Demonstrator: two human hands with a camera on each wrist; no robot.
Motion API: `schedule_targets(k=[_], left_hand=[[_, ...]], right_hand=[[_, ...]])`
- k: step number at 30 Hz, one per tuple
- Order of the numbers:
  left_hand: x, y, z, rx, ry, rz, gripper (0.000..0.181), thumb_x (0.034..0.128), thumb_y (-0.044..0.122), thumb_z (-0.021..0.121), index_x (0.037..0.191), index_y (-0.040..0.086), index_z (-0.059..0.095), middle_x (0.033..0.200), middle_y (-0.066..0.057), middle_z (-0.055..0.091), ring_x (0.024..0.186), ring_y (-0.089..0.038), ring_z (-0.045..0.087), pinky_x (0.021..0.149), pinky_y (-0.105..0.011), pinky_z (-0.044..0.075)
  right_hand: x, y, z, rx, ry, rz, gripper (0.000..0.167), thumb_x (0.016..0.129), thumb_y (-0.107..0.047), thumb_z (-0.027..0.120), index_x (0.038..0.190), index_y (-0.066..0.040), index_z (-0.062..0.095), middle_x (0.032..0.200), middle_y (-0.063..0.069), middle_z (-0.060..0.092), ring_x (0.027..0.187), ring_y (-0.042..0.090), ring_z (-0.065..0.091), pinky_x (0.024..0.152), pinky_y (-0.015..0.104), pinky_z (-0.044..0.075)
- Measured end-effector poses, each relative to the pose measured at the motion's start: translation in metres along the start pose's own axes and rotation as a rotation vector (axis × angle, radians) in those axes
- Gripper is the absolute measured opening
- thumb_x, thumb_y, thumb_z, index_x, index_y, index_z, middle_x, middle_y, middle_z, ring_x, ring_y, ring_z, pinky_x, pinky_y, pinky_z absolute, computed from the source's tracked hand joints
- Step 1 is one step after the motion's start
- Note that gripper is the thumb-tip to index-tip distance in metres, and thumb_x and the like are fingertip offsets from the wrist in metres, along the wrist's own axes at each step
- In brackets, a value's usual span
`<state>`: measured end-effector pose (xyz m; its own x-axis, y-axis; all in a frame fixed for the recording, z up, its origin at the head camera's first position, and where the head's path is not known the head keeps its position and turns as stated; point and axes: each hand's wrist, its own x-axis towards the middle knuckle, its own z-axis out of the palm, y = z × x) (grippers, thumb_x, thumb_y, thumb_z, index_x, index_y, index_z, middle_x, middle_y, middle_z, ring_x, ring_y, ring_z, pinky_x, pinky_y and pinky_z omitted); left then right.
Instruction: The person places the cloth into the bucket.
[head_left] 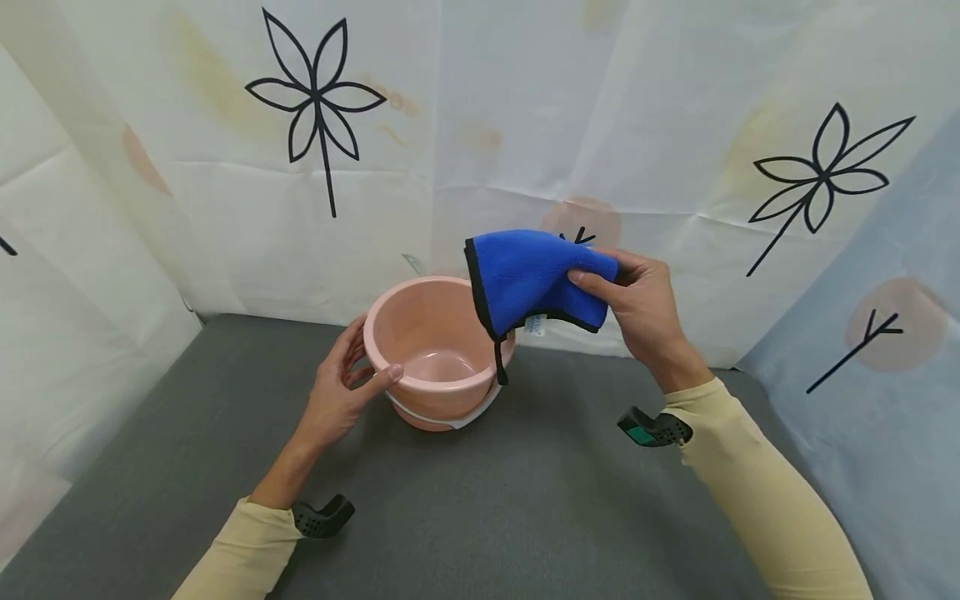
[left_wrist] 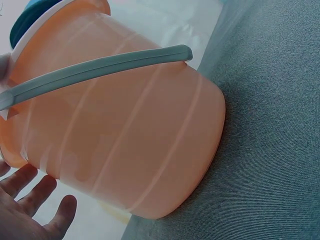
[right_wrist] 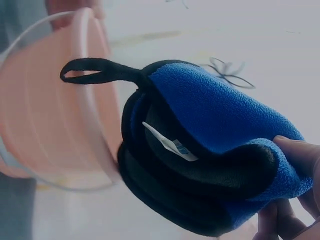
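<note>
A pink bucket [head_left: 442, 400] stands upright on the grey surface, its pale handle [left_wrist: 100, 67] hanging down along the near side. My left hand [head_left: 339, 398] grips the bucket at its left rim, thumb on the rim and fingers along the outer wall. In my right hand [head_left: 647, 304] a folded blue cloth [head_left: 525, 275] with black edging is pinched between thumb and fingers. The cloth hangs at the bucket's right rim, partly in front of it. A black loop [right_wrist: 100, 71] and a white label [right_wrist: 170, 142] show on the cloth. The bucket's inside looks bare where visible.
A grey surface [head_left: 510, 517] lies under the bucket. White patterned sheets [head_left: 480, 108] with line-drawn leaves rise behind and at the left, and a bluish one [head_left: 885, 400] at the right. Dark bands [head_left: 660, 427] are on both wrists.
</note>
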<state>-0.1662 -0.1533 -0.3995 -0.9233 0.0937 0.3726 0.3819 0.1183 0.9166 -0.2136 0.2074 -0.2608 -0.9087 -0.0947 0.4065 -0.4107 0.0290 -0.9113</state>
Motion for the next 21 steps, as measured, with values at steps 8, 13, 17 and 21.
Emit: schedule_targets(k=[8, 13, 17, 21], left_hand=[[0.000, 0.002, 0.001, 0.029, 0.014, -0.030, 0.082, 0.0953, 0.007, 0.068, 0.163, 0.010, 0.022, 0.162, -0.011, 0.033, 0.143, -0.032, 0.037, 0.105, -0.051, 0.042], [0.000, 0.001, 0.001, 0.021, 0.011, -0.029, 0.082, 0.0953, 0.006, 0.068, 0.162, 0.008, 0.021, 0.162, -0.012, 0.032, 0.144, -0.032, 0.036, 0.106, -0.059, 0.038], [0.000, 0.001, 0.000, 0.016, 0.003, -0.029, 0.082, 0.0955, 0.006, 0.068, 0.162, 0.008, 0.021, 0.162, -0.011, 0.032, 0.145, -0.031, 0.036, 0.106, -0.056, 0.039], [0.000, 0.002, -0.001, 0.014, 0.000, -0.043, 0.082, 0.0959, 0.008, 0.068, 0.163, 0.009, 0.020, 0.162, -0.010, 0.031, 0.145, -0.031, 0.035, 0.107, -0.054, 0.040]], right_hand=[[0.008, 0.019, 0.031, -0.091, -0.121, 0.036, 0.036, 0.091, 0.000, 0.074, 0.125, 0.008, 0.068, 0.110, 0.004, 0.072, 0.104, 0.023, 0.067, 0.089, 0.033, 0.056], [0.012, 0.030, 0.049, -0.129, -0.196, 0.066, 0.037, 0.091, -0.002, 0.074, 0.126, 0.007, 0.068, 0.117, 0.016, 0.070, 0.106, 0.027, 0.067, 0.089, 0.037, 0.057], [0.012, 0.037, 0.062, -0.158, -0.220, 0.057, 0.035, 0.089, -0.004, 0.077, 0.123, 0.004, 0.071, 0.116, 0.019, 0.071, 0.104, 0.030, 0.068, 0.087, 0.039, 0.057], [0.012, 0.043, 0.074, -0.167, -0.255, 0.053, 0.034, 0.089, -0.007, 0.079, 0.122, 0.001, 0.073, 0.116, 0.016, 0.072, 0.105, 0.028, 0.069, 0.088, 0.039, 0.057]])
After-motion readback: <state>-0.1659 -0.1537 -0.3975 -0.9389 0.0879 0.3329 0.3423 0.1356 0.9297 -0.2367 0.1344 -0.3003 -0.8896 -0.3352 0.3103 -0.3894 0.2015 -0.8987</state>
